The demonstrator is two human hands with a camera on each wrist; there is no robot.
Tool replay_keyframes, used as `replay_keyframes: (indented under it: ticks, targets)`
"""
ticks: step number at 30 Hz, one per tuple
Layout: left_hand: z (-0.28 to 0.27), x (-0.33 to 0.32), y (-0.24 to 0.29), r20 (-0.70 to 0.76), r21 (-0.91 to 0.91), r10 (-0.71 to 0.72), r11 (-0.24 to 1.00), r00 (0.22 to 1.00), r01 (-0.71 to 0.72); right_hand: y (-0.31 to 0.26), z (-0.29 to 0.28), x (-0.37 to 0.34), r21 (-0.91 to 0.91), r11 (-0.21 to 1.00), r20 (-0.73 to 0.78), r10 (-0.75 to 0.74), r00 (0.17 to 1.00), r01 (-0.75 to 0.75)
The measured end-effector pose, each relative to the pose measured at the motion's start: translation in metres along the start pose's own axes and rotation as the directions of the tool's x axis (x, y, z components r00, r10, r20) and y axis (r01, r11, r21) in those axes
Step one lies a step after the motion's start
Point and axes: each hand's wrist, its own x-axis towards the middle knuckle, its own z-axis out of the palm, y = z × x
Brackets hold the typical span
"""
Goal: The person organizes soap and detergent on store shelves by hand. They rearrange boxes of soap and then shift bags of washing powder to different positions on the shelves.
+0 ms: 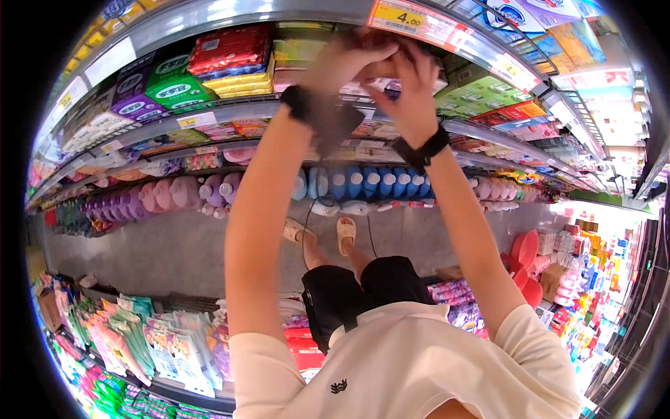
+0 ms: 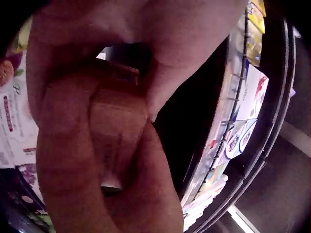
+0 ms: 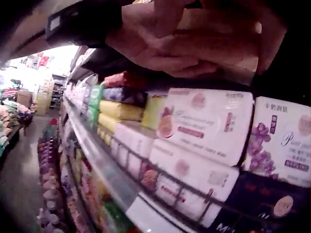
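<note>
small box (image 2: 119, 119): held between both hands, up near the shelved white packs (image 3: 209, 121)
left hand (image 1: 338, 66): curled round the box; blurred in head view
right hand (image 1: 413, 91): thumb and fingers bent about it too
step: handling, perhaps inspecting, the box
next move: probably needs one hand steadying, one easing off

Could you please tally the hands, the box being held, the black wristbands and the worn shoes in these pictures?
Hands: 2
Held box: 1
Black wristbands: 2
Worn shoes: 2
Total: 7
</note>
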Motion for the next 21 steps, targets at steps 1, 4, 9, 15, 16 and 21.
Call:
replay_keyframes:
  ticks: [1, 4, 9, 15, 16, 21]
  targets:
    - [-0.003, -0.016, 0.010, 0.042, -0.024, -0.073, 0.997, 0.996, 0.075, -0.006, -0.002, -0.006, 0.045, 0.999, 0.036, -0.021, 0.999, 0.019]
    - [-0.004, -0.047, 0.004, -0.113, 0.173, -0.061, 0.982, 0.992, 0.080, -0.011, -0.011, -0.027, 0.306, 0.940, 0.154, 0.108, 0.982, -0.152]
    - [0.010, -0.080, 0.000, 0.046, 0.656, 0.305, 0.709, 0.951, -0.259, -0.003, -0.035, -0.020, 0.120, 0.993, 0.287, -0.019, 0.958, -0.017]
    - [0.030, -0.069, -0.004, 0.081, 0.634, 0.393, 0.689, 0.916, -0.352, 0.005, -0.053, -0.002, 0.167, 0.986, 0.307, -0.070, 0.949, 0.019]
    - [0.032, -0.065, -0.003, 0.055, 0.660, 0.443, 0.656, 0.895, -0.365, 0.006, -0.057, 0.001, 0.113, 0.991, 0.232, -0.097, 0.968, 0.072]
    - [0.039, -0.041, -0.009, -0.014, 0.784, 0.551, 0.524, 0.835, -0.333, 0.021, -0.057, 0.010, -0.180, 0.984, 0.040, 0.005, 0.999, 0.003]
